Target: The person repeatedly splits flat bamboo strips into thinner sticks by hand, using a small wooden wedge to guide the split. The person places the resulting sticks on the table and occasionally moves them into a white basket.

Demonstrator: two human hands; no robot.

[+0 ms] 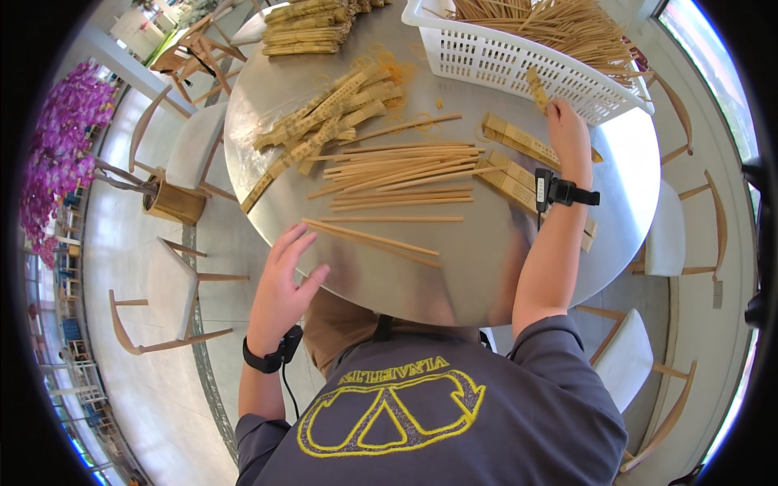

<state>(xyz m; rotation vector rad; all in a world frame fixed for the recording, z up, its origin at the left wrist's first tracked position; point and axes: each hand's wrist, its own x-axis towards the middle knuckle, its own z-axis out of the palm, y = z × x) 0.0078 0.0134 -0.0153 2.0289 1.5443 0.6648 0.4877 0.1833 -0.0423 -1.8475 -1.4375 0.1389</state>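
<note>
My right hand (565, 118) pinches a printed yellow paper chopstick sleeve (537, 90) in front of the white basket. More flat sleeves (516, 141) lie just below that hand on the round metal table. At the near left edge, my left hand (289, 279) has its fingers apart and holds nothing. Its fingertips are close to the left end of a slanted wooden chopstick (374, 237); whether they touch it I cannot tell. A darker line below may be a second stick or a reflection. Beyond it several loose chopsticks (401, 167) lie roughly side by side.
A white perforated plastic basket (516, 73) heaped with chopsticks (559, 30) stands at the far right. Filled sleeves (340, 109) lie criss-crossed at left beside orange rubber bands (395, 70). Stacked sleeve bundles (304, 27) sit farther back. Chairs (173, 288) surround the metal table (389, 285).
</note>
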